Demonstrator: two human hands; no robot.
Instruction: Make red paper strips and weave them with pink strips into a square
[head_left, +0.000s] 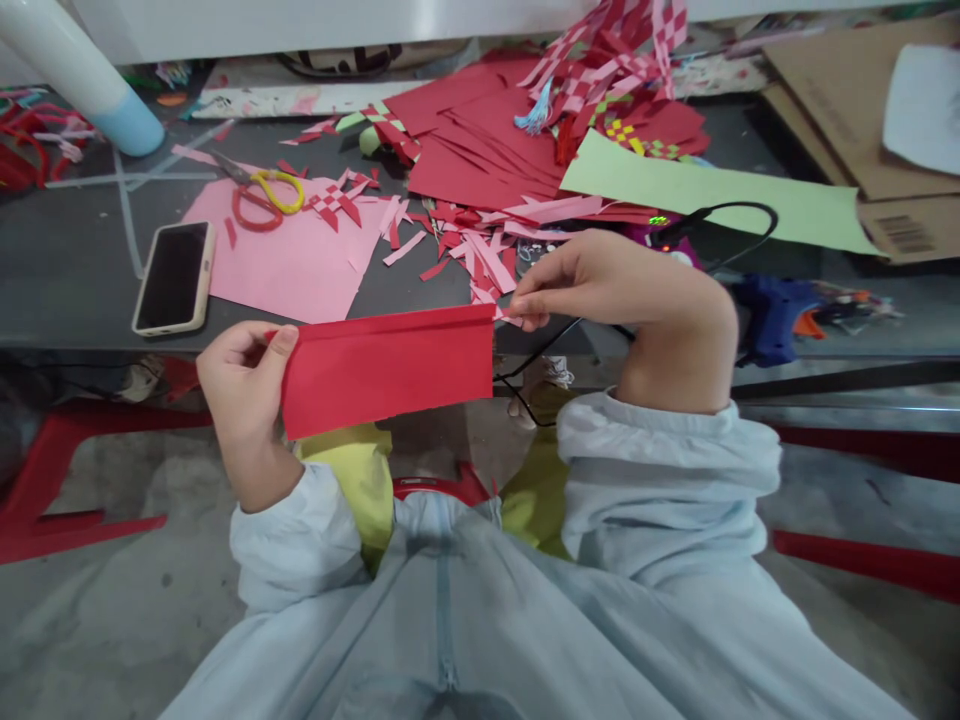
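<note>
My left hand (251,390) pinches the left end of a folded red paper (390,370), thumb on top. The sheet is held up in front of the table's near edge, with a fold or slit line along its upper part. At its top right corner, the fingertips of my right hand (592,285) are closed on a small pink paper strip (504,313) that sticks out past the red edge. How far the strip runs into the red paper is hidden. Beyond the sheet lie pink paper (300,260) and scissors (266,200) with red and yellow handles.
Paper scraps (484,250) and a stack of red sheets (487,130) cover the table's middle. A phone (174,275) lies left, near a white-and-blue cylinder (124,110). On the right are a green strip (720,190), cardboard (840,110), a black cable (750,207) and a blue object (772,315).
</note>
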